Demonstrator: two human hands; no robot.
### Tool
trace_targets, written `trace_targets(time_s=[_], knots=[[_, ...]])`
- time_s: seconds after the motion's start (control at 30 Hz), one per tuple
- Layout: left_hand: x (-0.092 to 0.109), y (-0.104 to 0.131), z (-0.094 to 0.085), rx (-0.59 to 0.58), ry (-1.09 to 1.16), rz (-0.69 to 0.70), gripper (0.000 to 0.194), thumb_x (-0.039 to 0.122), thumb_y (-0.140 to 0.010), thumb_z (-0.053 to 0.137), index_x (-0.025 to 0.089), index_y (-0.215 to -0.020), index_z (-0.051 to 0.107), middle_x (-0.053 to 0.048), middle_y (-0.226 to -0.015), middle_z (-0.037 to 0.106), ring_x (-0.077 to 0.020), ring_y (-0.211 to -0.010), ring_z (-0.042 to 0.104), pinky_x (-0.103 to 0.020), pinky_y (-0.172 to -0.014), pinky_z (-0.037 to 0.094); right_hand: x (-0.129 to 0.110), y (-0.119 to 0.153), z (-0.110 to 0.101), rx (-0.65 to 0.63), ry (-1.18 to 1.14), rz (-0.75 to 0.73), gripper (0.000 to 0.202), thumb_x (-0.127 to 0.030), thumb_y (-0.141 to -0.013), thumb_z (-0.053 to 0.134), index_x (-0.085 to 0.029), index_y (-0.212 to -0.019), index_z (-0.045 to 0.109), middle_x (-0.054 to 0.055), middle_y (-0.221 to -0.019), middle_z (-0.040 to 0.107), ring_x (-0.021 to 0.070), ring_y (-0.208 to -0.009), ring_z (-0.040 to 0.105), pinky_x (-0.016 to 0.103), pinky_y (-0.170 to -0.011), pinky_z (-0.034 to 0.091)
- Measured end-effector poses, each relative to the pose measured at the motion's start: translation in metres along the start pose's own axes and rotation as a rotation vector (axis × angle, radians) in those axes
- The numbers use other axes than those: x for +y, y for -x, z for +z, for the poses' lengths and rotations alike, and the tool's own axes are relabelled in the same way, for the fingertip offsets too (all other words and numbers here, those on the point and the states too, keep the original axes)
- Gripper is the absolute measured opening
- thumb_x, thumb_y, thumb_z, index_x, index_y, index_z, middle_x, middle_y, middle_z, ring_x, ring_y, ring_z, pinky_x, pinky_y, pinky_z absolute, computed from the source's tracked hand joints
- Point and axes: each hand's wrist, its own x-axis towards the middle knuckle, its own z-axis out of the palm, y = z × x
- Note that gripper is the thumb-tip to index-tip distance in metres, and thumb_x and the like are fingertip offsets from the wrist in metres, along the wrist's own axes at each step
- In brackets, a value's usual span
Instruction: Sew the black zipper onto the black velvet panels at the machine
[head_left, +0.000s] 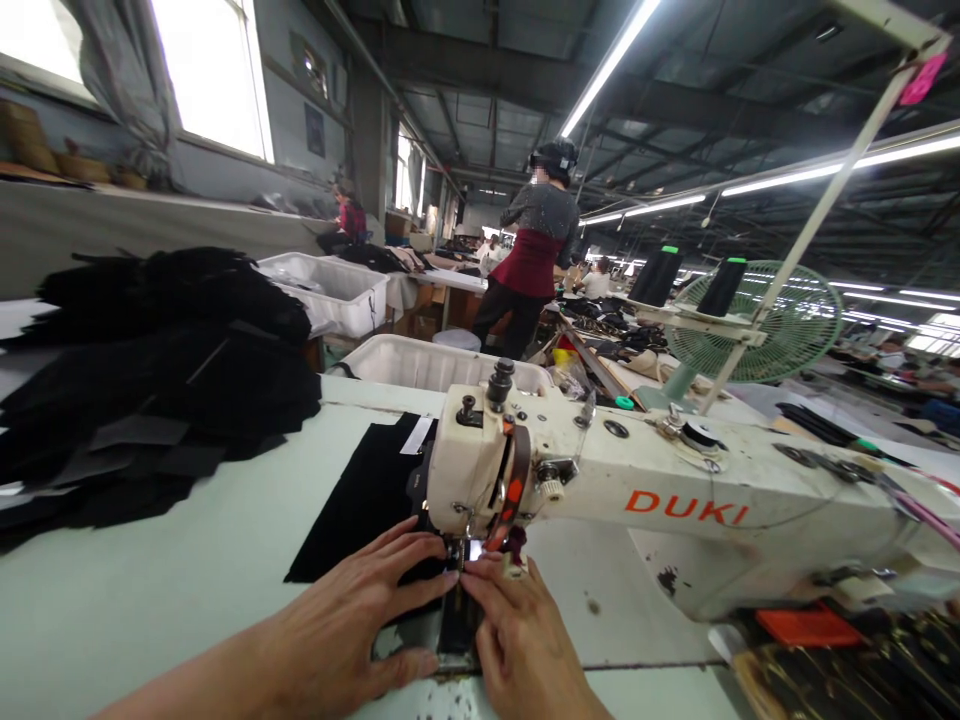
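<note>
Before me stands a white sewing machine (592, 470) with orange letters on its arm. A black fabric piece (352, 510) lies flat on the table, left of the needle, with a white label (416, 436) on it. My left hand (367, 610) rests on this fabric with fingers spread, fingertips close to the presser foot. My right hand (517, 630) has its fingers bent and closed on a narrow black strip (459, 625) just in front of the foot. The index fingertips of both hands nearly meet there. Whether the strip joins the fabric is hidden.
A heap of black fabric pieces (150, 390) covers the table's left. White plastic bins (442, 362) stand behind. Thread cones (656, 277) and a green fan (757, 320) are at right. An orange-red object (808, 627) lies under the arm. A person (529, 250) stands farther back.
</note>
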Motion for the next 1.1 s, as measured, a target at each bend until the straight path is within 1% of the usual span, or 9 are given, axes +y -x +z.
trace_targets(time_s=[0.17, 0.3, 0.4, 0.5, 0.57, 0.73, 0.83, 0.97, 1.1], knots=[[-0.001, 0.000, 0.002, 0.021, 0.047, 0.008, 0.061, 0.044, -0.089, 0.071, 0.027, -0.145, 0.051, -0.014, -0.146, 0.051, -0.0363, -0.136, 0.045, -0.057, -0.113, 0.034, 0.002, 0.001, 0.001, -0.027, 0.030, -0.017, 0.050, -0.004, -0.074, 0.052, -0.021, -0.118, 0.067, 0.004, -0.122, 0.071, 0.0276, -0.109, 0.067, 0.049, -0.101, 0.053], [0.000, -0.001, -0.003, -0.031, 0.043, -0.010, 0.060, 0.044, -0.090, 0.072, 0.024, -0.143, 0.053, -0.015, -0.146, 0.050, -0.0361, -0.137, 0.044, -0.056, -0.114, 0.033, 0.002, 0.000, 0.002, -0.032, 0.031, -0.022, 0.049, -0.003, -0.075, 0.052, -0.020, -0.117, 0.068, 0.005, -0.121, 0.071, 0.0271, -0.109, 0.067, 0.048, -0.103, 0.052], [-0.005, -0.001, -0.004, -0.008, 0.097, 0.030, 0.056, 0.046, -0.090, 0.070, 0.027, -0.141, 0.056, -0.010, -0.144, 0.054, -0.0331, -0.135, 0.048, -0.053, -0.116, 0.031, 0.001, -0.001, 0.001, -0.038, 0.013, 0.000, 0.050, -0.002, -0.074, 0.051, -0.020, -0.117, 0.068, 0.005, -0.120, 0.071, 0.0271, -0.110, 0.066, 0.048, -0.104, 0.050], [-0.019, -0.001, 0.001, 0.078, 0.137, 0.003, 0.038, 0.043, -0.102, 0.052, 0.028, -0.136, 0.060, -0.004, -0.140, 0.057, -0.0235, -0.129, 0.055, -0.038, -0.114, 0.040, -0.001, -0.003, -0.003, -0.064, -0.024, 0.022, 0.053, 0.001, -0.073, 0.050, -0.020, -0.119, 0.068, 0.004, -0.120, 0.071, 0.0269, -0.110, 0.065, 0.050, -0.105, 0.049], [-0.030, -0.004, 0.007, 0.121, 0.110, -0.056, 0.038, 0.033, -0.107, 0.036, 0.023, -0.137, 0.058, -0.006, -0.145, 0.053, -0.0205, -0.132, 0.051, -0.035, -0.114, 0.040, -0.004, -0.005, -0.005, -0.062, -0.048, 0.038, 0.054, 0.003, -0.073, 0.050, -0.021, -0.117, 0.069, 0.004, -0.116, 0.071, 0.0259, -0.108, 0.064, 0.048, -0.104, 0.049], [-0.041, -0.015, 0.013, 0.082, -0.018, -0.066, 0.042, 0.024, -0.104, 0.042, 0.021, -0.146, 0.047, -0.010, -0.154, 0.041, -0.0268, -0.144, 0.035, -0.054, -0.122, 0.021, -0.007, -0.008, -0.007, -0.020, -0.055, 0.057, 0.051, 0.006, -0.072, 0.051, -0.021, -0.110, 0.071, 0.006, -0.107, 0.071, 0.0240, -0.101, 0.062, 0.042, -0.093, 0.054], [-0.025, -0.009, 0.008, 0.078, -0.102, -0.121, 0.044, 0.029, -0.102, 0.048, 0.017, -0.145, 0.050, -0.016, -0.147, 0.048, -0.0338, -0.138, 0.043, -0.060, -0.117, 0.029, -0.005, -0.009, -0.013, 0.033, -0.042, 0.046, 0.045, 0.008, -0.073, 0.050, -0.020, -0.102, 0.071, 0.006, -0.102, 0.070, 0.0234, -0.099, 0.061, 0.039, -0.089, 0.054], [0.012, 0.021, 0.002, 0.077, -0.181, -0.179, 0.046, 0.041, -0.098, 0.054, 0.013, -0.134, 0.062, -0.020, -0.128, 0.063, -0.0425, -0.120, 0.058, -0.063, -0.106, 0.043, -0.014, -0.008, -0.029, 0.103, -0.017, 0.040, 0.041, 0.007, -0.076, 0.049, -0.019, -0.099, 0.070, 0.007, -0.098, 0.070, 0.0235, -0.097, 0.061, 0.040, -0.086, 0.054], [0.047, 0.056, 0.011, -0.009, 0.017, -0.073, 0.047, 0.046, -0.095, 0.058, 0.029, -0.139, 0.057, -0.010, -0.123, 0.066, -0.0332, -0.109, 0.065, -0.044, -0.098, 0.055, -0.044, 0.009, -0.016, 0.187, -0.014, -0.011, 0.040, 0.001, -0.078, 0.050, -0.021, -0.107, 0.067, 0.005, -0.099, 0.071, 0.0224, -0.091, 0.064, 0.039, -0.085, 0.054]])
